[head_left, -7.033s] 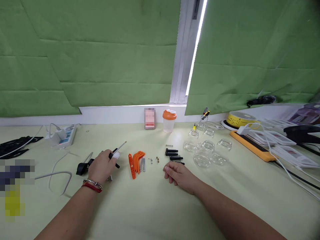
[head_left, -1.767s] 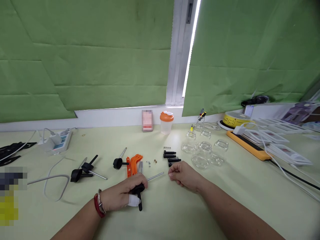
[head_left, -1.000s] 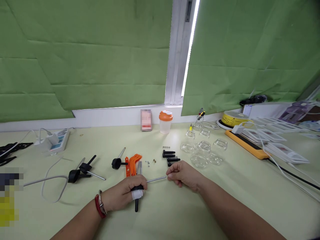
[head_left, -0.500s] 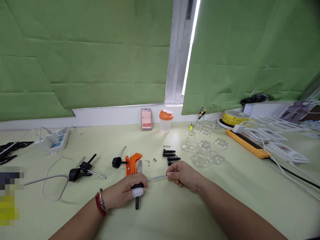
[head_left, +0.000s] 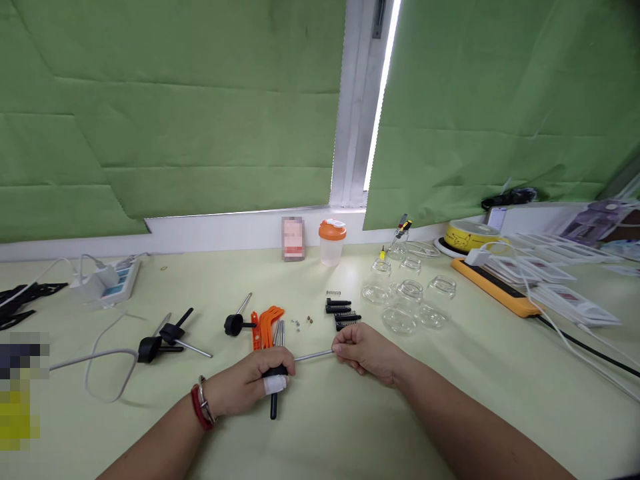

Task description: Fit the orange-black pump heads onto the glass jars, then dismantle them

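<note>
My left hand (head_left: 250, 383), one finger wrapped in white tape, is closed around a black plastic cap with a side arm (head_left: 274, 405). From that cap a thin metal rod (head_left: 313, 356) points right. The fingertips of my right hand (head_left: 370, 353) pinch the rod's far end; anything small between them is hidden. Just beyond the left hand lie orange plastic strips (head_left: 270, 323) and several loose metal rods (head_left: 279, 332). Similar black caps with rods (head_left: 233, 325) rest to the left. Tiny metal parts (head_left: 309, 320) and black ribbed pieces (head_left: 339, 307) with springs lie farther back.
Several clear glass vessels (head_left: 410, 291) stand right of centre. Behind are a shaker cup with an orange lid (head_left: 332, 233) and screwdrivers in a glass (head_left: 400, 233). A yellow-and-black power strip (head_left: 495, 287) lies right. A white cable (head_left: 95, 363) loops across the left.
</note>
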Available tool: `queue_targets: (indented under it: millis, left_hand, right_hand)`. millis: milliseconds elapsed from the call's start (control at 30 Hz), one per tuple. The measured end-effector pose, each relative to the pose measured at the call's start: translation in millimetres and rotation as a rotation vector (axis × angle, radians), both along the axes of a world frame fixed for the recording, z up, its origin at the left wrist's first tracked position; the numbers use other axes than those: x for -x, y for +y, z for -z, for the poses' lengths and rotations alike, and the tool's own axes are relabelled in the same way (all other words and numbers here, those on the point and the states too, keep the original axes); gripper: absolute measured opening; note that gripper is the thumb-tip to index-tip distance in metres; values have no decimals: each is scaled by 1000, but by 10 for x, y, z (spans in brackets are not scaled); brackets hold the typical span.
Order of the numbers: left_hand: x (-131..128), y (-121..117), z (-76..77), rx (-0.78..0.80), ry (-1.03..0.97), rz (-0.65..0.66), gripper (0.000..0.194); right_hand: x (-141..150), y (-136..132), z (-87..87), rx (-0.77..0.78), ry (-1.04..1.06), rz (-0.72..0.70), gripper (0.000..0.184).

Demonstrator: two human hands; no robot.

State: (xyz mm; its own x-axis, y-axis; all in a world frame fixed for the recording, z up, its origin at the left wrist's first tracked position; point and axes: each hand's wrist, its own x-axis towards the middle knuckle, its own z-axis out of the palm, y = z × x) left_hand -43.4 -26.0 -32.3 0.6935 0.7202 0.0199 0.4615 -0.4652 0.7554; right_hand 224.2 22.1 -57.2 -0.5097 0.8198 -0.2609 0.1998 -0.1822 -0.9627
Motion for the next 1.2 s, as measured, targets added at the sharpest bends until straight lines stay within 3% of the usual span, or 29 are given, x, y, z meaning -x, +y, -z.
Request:
queue_targets:
  millis: [1200]
  left_hand:
    - [12, 2, 9, 45, 0, -13, 26]
  right_hand:
    - [44, -59, -72, -162, -204, -19, 15]
